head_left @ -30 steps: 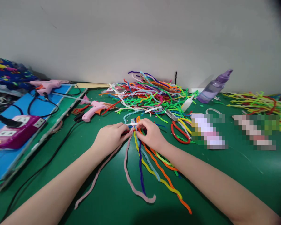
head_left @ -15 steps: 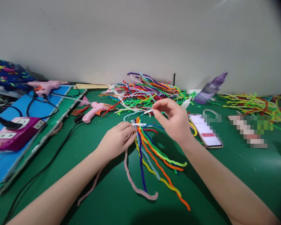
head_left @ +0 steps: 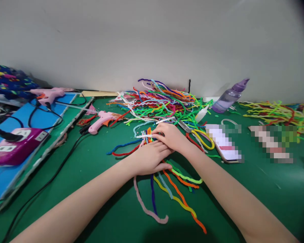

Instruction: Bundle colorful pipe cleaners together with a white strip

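Observation:
A bundle of colourful pipe cleaners (head_left: 176, 199) fans out toward me on the green table, orange, yellow, green, purple and pink among them. My left hand (head_left: 150, 157) lies palm down across the bundle, its fingers stretched out and the thumb apart. A thin white strip (head_left: 143, 136) crosses the top of the bundle. At the strip's right end, the fingertips of my right hand (head_left: 168, 135) are pinched together, just above my left fingers. Blue and red pipe cleaners (head_left: 124, 154) stick out left of the bundle. Another white strip (head_left: 166, 119) lies just beyond my right hand.
Behind lies a heap of pipe cleaners (head_left: 162, 98). Scissors (head_left: 202, 138), a glue bottle (head_left: 202, 113), a phone (head_left: 224, 145) and a purple bottle (head_left: 229, 98) stand or lie at right. At left are a pink glue gun (head_left: 103, 120), its cord and a purple power strip (head_left: 25, 145).
My left hand has moved right and flattened over the bundle. My right hand has come down and left from the back white strip to the one across the bundle, uncovering the scissors.

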A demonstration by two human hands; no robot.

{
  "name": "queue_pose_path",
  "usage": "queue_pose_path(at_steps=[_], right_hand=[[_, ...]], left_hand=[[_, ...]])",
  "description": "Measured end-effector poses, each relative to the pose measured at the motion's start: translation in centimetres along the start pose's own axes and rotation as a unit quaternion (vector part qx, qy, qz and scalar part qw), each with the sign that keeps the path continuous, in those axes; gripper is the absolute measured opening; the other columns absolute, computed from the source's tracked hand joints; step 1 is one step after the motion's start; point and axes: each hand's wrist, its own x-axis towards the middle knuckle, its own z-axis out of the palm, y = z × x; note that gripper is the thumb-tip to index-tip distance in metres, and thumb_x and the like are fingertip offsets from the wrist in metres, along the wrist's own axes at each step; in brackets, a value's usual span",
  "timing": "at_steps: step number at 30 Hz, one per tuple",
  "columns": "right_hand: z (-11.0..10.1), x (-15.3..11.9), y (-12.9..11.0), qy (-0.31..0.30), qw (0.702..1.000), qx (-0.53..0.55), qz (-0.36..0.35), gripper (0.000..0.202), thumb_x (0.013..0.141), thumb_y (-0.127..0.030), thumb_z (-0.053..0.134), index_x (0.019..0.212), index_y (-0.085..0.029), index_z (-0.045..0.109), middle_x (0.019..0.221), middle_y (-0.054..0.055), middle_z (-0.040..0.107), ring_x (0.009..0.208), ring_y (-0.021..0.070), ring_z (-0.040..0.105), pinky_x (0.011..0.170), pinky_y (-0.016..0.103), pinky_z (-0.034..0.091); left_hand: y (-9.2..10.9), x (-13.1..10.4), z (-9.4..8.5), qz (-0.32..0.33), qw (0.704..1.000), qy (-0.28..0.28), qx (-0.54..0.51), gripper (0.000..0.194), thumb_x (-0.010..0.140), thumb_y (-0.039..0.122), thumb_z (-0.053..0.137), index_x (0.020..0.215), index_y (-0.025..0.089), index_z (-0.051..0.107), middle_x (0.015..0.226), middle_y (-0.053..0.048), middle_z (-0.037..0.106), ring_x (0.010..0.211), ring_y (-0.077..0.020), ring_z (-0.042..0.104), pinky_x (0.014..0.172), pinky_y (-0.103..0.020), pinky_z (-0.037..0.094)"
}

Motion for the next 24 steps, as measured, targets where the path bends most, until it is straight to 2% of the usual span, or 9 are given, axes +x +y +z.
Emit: queue_pose_path(at_steps=[4,8,11,17,24], right_hand=[[1.3,-0.2,0.6,0.015,1.0,0.023,0.005,0.015,0.085,-0.028,0.058,0.087,-0.018,0.069,0.086,0.005,0.061,0.079,0.0143,0.056,0.072,0.027,0.043],[2.3,-0.3,1.0,0.023,0.999,0.03,0.01,0.014,0.084,-0.028,0.059,0.087,-0.018,0.069,0.086,0.004,0.061,0.079,0.0137,0.056,0.073,0.027,0.044],[2.6,-0.1,1.1,0.033,0.999,0.028,0.013,0.014,0.084,-0.028,0.058,0.085,-0.018,0.068,0.085,0.003,0.061,0.079,0.0138,0.056,0.073,0.026,0.044],[2.8,0.2,1.0,0.046,0.999,0.008,0.012,0.015,0.086,-0.026,0.055,0.083,-0.018,0.067,0.085,0.004,0.062,0.081,0.0143,0.056,0.074,0.027,0.044],[3.1,0.1,1.2,0.071,0.993,0.061,0.077,0.01,0.085,-0.024,0.053,0.083,-0.019,0.061,0.078,0.001,0.063,0.069,0.0118,0.055,0.063,0.024,0.041]], left_hand=[[-0.6,-0.1,1.1,0.016,1.0,-0.003,0.009,0.055,0.088,0.054,0.038,0.129,0.018,0.046,0.132,-0.01,0.052,0.127,-0.0232,0.041,0.108,-0.037,0.028],[-0.7,-0.3,1.4,0.031,0.999,-0.01,0.018,0.056,0.089,0.054,0.037,0.131,0.018,0.045,0.132,-0.009,0.052,0.127,-0.0223,0.042,0.11,-0.037,0.023],[-0.8,-0.4,1.5,0.031,0.999,-0.01,0.029,0.057,0.089,0.054,0.037,0.132,0.018,0.042,0.134,-0.009,0.05,0.128,-0.0217,0.04,0.111,-0.036,0.02],[-0.9,-0.3,1.6,0.034,0.998,-0.014,0.048,0.056,0.089,0.054,0.036,0.13,0.016,0.045,0.132,-0.009,0.052,0.126,-0.0223,0.042,0.11,-0.035,0.021],[-0.9,-0.3,1.4,0.042,0.998,-0.014,0.05,0.056,0.09,0.052,0.036,0.132,0.015,0.044,0.132,-0.009,0.052,0.127,-0.0224,0.041,0.111,-0.036,0.02]])
